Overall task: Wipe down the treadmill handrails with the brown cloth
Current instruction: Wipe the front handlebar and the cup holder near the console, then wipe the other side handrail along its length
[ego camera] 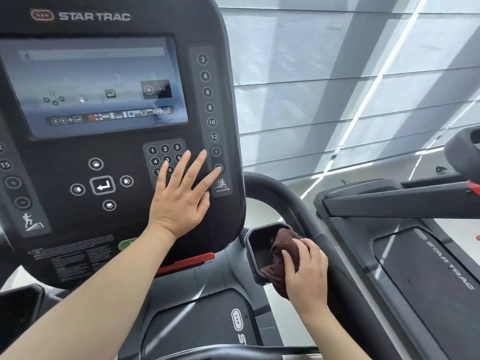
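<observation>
Your left hand (181, 201) is spread flat on the console's (117, 141) lower right corner. Your right hand (306, 274) grips the brown cloth (281, 252) against the cup holder (253, 245) beside the handrail (293, 198).

Head camera looks forward and down (close) at treadmill console (109, 141).

Brown against black and grey

The cloth (281, 255) is dark brown; the console (117, 152) black with white numerals and a red strip (185, 263) at 6 o'clock; the handrail (293, 201) dark grey.
</observation>
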Available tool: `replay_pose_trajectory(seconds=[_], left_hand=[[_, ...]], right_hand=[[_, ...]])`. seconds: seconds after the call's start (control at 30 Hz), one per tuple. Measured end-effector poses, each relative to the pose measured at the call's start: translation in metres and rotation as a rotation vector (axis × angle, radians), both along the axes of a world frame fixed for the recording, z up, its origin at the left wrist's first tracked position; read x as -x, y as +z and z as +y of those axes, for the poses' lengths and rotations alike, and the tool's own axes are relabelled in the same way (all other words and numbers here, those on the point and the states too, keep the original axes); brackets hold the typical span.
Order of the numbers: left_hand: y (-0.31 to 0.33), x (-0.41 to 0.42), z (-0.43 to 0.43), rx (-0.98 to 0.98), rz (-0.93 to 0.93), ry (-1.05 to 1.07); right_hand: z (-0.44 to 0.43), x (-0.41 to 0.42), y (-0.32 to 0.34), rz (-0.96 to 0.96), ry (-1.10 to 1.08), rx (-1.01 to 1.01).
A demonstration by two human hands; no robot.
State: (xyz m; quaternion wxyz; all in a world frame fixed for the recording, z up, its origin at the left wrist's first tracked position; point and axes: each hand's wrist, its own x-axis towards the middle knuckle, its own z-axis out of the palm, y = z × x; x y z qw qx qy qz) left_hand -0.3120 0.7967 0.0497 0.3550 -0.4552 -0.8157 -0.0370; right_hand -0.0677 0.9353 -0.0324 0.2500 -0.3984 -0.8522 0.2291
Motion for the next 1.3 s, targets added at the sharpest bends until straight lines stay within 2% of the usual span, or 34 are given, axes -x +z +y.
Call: replay_pose_trajectory(seconds=[0.2, 0.33, 0.47, 0.67, 0.73, 0.8, 0.9, 1.0, 1.13, 1.3], left_hand=[[0.001, 0.001, -0.002, -0.006, -0.011, -0.006], [0.005, -0.003, -0.002, -0.008, -0.054, -0.029], [0.007, -0.017, -0.001, -0.032, -0.236, -0.088], [-0.014, -0.095, 0.040, 0.119, -0.491, -0.322], [-0.026, -0.120, 0.059, 0.160, -0.586, -0.383], [-0.042, -0.140, 0.075, 0.210, -0.708, -0.403], [-0.073, -0.156, 0.083, 0.296, -0.827, -0.342], [-0.092, -0.163, 0.080, 0.338, -0.799, -0.313], [-0.095, -0.165, 0.081, 0.301, -0.768, -0.339], [-0.095, -0.165, 0.079, 0.289, -0.776, -0.338]], right_hand=[[0.006, 0.012, 0.012, -0.111, 0.034, 0.011], [-0.002, -0.022, 0.018, -0.052, 0.113, 0.071], [0.003, -0.057, 0.038, 0.053, 0.057, 0.048], [0.023, -0.096, 0.055, 0.068, -0.180, -0.078], [0.026, -0.103, 0.046, -0.036, -0.257, -0.070], [0.022, -0.099, 0.034, -0.217, -0.315, 0.010], [0.020, -0.080, 0.018, -0.445, -0.316, 0.019], [0.037, -0.058, 0.016, -0.477, -0.266, 0.009], [0.058, -0.060, 0.019, -0.363, -0.168, 0.100], [0.039, -0.099, 0.008, -0.380, -0.117, -0.026]])
